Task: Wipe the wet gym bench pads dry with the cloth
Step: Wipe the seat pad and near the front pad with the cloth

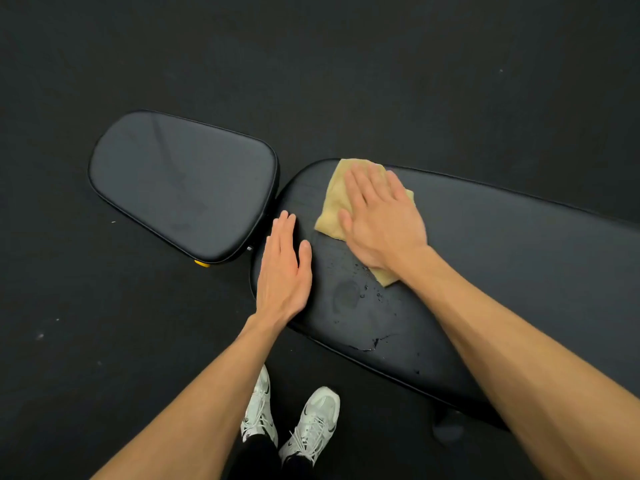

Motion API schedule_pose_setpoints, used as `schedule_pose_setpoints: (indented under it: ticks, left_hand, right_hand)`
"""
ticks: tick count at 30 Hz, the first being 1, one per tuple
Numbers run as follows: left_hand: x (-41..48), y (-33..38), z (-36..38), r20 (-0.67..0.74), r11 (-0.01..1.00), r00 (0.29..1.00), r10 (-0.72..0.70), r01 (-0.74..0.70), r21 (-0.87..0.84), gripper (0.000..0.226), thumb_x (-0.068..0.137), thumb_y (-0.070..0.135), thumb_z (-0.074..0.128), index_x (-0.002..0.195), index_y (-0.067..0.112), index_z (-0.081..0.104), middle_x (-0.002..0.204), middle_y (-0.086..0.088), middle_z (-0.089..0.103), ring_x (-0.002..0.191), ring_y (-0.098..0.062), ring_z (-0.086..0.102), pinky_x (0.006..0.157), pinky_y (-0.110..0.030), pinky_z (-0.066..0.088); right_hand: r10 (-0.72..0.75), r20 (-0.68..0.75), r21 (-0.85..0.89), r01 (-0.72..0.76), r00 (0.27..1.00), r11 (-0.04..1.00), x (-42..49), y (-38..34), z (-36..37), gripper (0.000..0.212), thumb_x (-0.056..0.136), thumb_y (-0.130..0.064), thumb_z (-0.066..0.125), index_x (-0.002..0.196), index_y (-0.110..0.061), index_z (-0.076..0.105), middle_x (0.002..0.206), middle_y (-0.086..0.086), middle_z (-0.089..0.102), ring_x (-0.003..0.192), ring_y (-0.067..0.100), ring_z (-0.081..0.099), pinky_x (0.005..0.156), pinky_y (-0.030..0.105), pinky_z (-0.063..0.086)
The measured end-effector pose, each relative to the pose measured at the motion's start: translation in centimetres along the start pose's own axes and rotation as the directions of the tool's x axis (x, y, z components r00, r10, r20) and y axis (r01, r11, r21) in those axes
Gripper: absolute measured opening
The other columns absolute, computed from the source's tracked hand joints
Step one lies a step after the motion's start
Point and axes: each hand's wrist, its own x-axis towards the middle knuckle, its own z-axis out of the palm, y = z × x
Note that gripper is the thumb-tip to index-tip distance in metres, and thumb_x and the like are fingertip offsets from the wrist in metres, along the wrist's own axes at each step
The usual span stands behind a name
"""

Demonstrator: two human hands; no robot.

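Note:
A long black back pad [502, 271] runs from the centre to the right edge. A shorter black seat pad [180, 181] lies to its left across a narrow gap. A tan cloth [334, 206] is spread on the near-left end of the back pad. My right hand [381, 216] presses flat on the cloth, fingers spread, covering most of it. My left hand [284, 268] rests flat and empty on the pad's left edge, apart from the cloth. Water droplets [367, 292] and a small puddle [374, 342] sit on the back pad below the cloth.
Dark rubber floor [381, 64] surrounds the bench on all sides. My two white sneakers [291, 424] stand on the floor beside the back pad's near edge. A yellow knob [202, 263] shows under the seat pad's near corner. A dark bench foot [448, 427] sits under the back pad.

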Motion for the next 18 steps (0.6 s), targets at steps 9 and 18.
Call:
schedule_pose_setpoints:
  ticks: [9,18]
  left_hand:
    - [-0.8,-2.0,-0.5,0.013,0.997,1.0,0.021,-0.022,0.078,0.061,0.117,0.034,0.035,0.174,0.025,0.016,0.182,0.013,0.009,0.167,-0.002,0.001,0.136,-0.028,0.003]
    - [-1.1,-2.2,-0.3,-0.013,0.997,1.0,0.023,-0.022,0.069,0.06,0.117,0.03,0.035,0.174,0.021,0.019,0.182,0.01,0.011,0.167,-0.004,0.002,0.136,-0.031,0.004]
  right_hand:
    - [0.086,0.007,-0.006,-0.086,0.996,0.996,6.4,-7.1,0.2,0.077,0.111,-0.044,0.01,0.174,0.001,0.008,0.182,0.019,0.013,0.169,0.042,0.011,0.137,0.054,0.009]
    - [-0.072,0.023,-0.015,0.072,0.997,0.997,6.9,-5.5,0.7,0.081,0.105,-0.047,0.001,0.176,-0.011,0.011,0.185,0.007,0.009,0.171,0.032,0.005,0.138,0.052,0.003]
